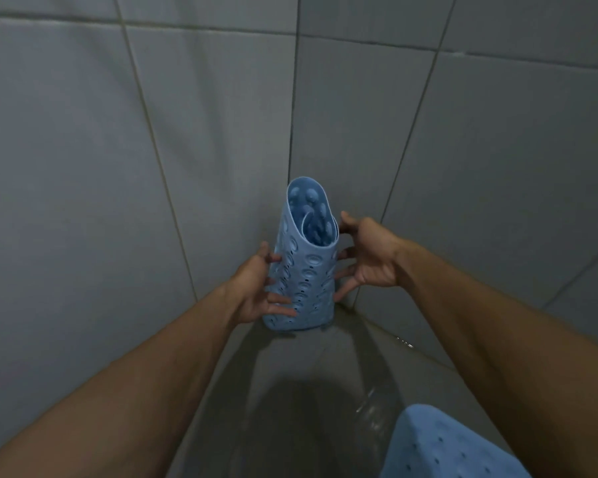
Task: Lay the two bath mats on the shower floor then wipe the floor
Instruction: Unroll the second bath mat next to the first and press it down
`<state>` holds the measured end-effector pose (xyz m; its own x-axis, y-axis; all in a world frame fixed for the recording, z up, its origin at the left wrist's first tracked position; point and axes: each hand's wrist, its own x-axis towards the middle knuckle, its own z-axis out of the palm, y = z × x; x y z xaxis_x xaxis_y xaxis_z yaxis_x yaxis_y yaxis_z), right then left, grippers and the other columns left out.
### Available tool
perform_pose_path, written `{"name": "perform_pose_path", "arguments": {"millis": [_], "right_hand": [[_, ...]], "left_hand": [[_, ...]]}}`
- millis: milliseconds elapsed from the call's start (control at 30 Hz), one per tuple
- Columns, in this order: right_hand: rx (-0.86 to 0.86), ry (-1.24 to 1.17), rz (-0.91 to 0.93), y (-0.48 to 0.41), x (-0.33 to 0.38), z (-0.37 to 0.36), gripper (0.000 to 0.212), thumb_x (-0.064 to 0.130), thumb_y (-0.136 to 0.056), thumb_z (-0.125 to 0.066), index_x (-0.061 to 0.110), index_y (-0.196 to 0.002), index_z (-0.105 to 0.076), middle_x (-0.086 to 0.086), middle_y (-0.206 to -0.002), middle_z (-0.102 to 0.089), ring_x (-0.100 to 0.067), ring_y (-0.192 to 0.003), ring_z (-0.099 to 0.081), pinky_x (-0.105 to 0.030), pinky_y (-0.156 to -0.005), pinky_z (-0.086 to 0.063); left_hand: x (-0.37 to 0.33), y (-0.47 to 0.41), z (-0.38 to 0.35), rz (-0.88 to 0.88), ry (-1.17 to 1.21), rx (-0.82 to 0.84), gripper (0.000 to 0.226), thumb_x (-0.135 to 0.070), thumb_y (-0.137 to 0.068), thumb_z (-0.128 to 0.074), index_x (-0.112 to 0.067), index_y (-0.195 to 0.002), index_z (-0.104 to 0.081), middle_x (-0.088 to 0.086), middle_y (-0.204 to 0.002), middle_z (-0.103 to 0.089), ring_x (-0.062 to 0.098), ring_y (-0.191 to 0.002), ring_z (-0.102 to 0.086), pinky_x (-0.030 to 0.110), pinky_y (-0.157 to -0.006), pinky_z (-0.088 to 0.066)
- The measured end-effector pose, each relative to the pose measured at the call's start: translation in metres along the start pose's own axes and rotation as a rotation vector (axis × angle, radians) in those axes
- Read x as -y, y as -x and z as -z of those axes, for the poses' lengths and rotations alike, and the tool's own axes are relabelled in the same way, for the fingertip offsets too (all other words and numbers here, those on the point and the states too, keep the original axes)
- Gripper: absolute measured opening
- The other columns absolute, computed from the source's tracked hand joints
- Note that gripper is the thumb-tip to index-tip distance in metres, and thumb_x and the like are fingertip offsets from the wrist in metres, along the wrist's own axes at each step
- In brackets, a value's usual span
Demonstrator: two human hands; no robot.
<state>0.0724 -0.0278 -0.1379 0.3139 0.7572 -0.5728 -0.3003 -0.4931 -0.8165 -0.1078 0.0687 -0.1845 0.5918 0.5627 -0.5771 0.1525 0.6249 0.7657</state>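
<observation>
A light blue rubber bath mat, rolled into an upright tube with suction cups and small holes showing, stands in the corner of the shower with its lower end at the wet floor. My left hand grips its left side, fingers pressed on the roll. My right hand touches its right side with spread fingers. A second blue mat lies flat on the floor at the bottom right, partly cut off by the frame edge.
Grey tiled walls close in on the left and right and meet in the corner behind the roll. The narrow floor strip between them is wet and shiny, with a dark shadow in the middle.
</observation>
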Motion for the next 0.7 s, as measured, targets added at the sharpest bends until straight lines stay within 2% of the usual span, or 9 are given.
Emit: {"name": "perform_pose_path", "arguments": {"millis": [100, 200, 267, 367, 467, 500, 567, 633, 700], "right_hand": [[-0.016, 0.048, -0.026, 0.019, -0.019, -0.002, 0.052, 0.055, -0.101, -0.038, 0.018, -0.136, -0.051, -0.019, -0.13, -0.051, -0.049, -0.119, -0.051, -0.075, -0.08, -0.049], [-0.014, -0.023, -0.067, 0.034, -0.043, -0.004, 0.046, 0.047, -0.101, -0.042, 0.017, -0.134, -0.053, -0.019, -0.133, -0.051, -0.048, -0.119, -0.051, -0.075, -0.078, -0.05], [-0.014, -0.09, -0.077, 0.045, -0.059, -0.003, 0.041, 0.038, -0.098, -0.047, 0.014, -0.132, -0.053, -0.02, -0.13, -0.052, -0.046, -0.117, -0.054, -0.075, -0.083, -0.048], [-0.01, -0.13, -0.079, 0.057, -0.082, -0.004, 0.041, 0.027, -0.091, -0.053, 0.014, -0.129, -0.052, -0.021, -0.124, -0.053, -0.041, -0.11, -0.058, -0.064, -0.09, -0.051], [0.042, -0.126, -0.092, 0.065, -0.106, -0.007, 0.051, 0.021, -0.086, -0.053, 0.017, -0.137, -0.051, -0.019, -0.128, -0.048, -0.038, -0.106, -0.057, -0.054, -0.081, -0.056], [0.052, -0.123, -0.102, 0.067, -0.114, -0.009, 0.052, 0.018, -0.084, -0.052, 0.017, -0.136, -0.053, -0.019, -0.13, -0.047, -0.038, -0.105, -0.056, -0.052, -0.078, -0.056], [0.062, -0.141, -0.131, 0.068, -0.131, -0.011, 0.047, 0.016, -0.081, -0.05, 0.017, -0.127, -0.06, -0.02, -0.128, -0.051, -0.039, -0.105, -0.057, -0.052, -0.077, -0.056], [0.071, -0.181, -0.18, 0.065, -0.147, -0.013, 0.049, 0.026, -0.079, -0.06, 0.013, -0.126, -0.061, -0.022, -0.129, -0.058, -0.04, -0.109, -0.062, -0.056, -0.089, -0.053], [0.059, -0.224, -0.235, 0.062, -0.161, -0.015, 0.064, 0.04, -0.075, -0.074, 0.007, -0.128, -0.06, -0.021, -0.13, -0.062, -0.04, -0.115, -0.063, -0.06, -0.102, -0.045]], "left_hand": [[0.006, 0.013, 0.0, 0.08, 0.083, 0.008, 0.059, -0.062, -0.101, -0.031, -0.011, -0.123, -0.053, 0.022, -0.142, -0.04, 0.047, -0.128, -0.048, 0.056, -0.072, -0.061], [0.017, 0.027, -0.003, 0.138, 0.09, 0.013, 0.062, -0.063, -0.098, -0.038, -0.005, -0.11, -0.056, 0.02, -0.14, -0.041, 0.045, -0.126, -0.049, 0.053, -0.063, -0.062], [0.026, 0.035, -0.006, 0.146, 0.066, 0.014, 0.062, -0.064, -0.096, -0.043, -0.005, -0.11, -0.056, 0.017, -0.13, -0.049, 0.042, -0.113, -0.056, 0.056, -0.067, -0.061], [0.039, 0.047, -0.008, 0.144, 0.013, 0.018, 0.049, -0.056, -0.094, -0.058, -0.009, -0.104, -0.059, 0.012, -0.107, -0.054, 0.038, -0.092, -0.059, 0.06, -0.081, -0.057], [0.052, 0.063, -0.006, 0.195, -0.009, 0.042, 0.036, -0.043, -0.097, -0.06, -0.008, -0.091, -0.053, 0.009, -0.096, -0.052, 0.036, -0.084, -0.057, 0.057, -0.087, -0.052], [0.058, 0.063, -0.002, 0.212, -0.013, 0.069, 0.035, -0.04, -0.097, -0.06, -0.006, -0.094, -0.053, 0.011, -0.097, -0.053, 0.037, -0.086, -0.058, 0.057, -0.088, -0.051], [0.07, 0.062, 0.009, 0.251, -0.028, 0.125, 0.044, -0.037, -0.092, -0.064, -0.001, -0.115, -0.054, 0.017, -0.107, -0.055, 0.037, -0.093, -0.06, 0.056, -0.083, -0.054], [0.084, 0.054, 0.02, 0.272, -0.034, 0.116, 0.057, -0.033, -0.082, -0.071, -0.001, -0.125, -0.051, 0.015, -0.107, -0.055, 0.035, -0.095, -0.062, 0.052, -0.072, -0.059], [0.095, 0.052, 0.027, 0.267, -0.031, 0.109, 0.06, -0.028, -0.074, -0.075, -0.001, -0.123, -0.052, 0.013, -0.103, -0.055, 0.035, -0.093, -0.062, 0.052, -0.071, -0.059]]}}
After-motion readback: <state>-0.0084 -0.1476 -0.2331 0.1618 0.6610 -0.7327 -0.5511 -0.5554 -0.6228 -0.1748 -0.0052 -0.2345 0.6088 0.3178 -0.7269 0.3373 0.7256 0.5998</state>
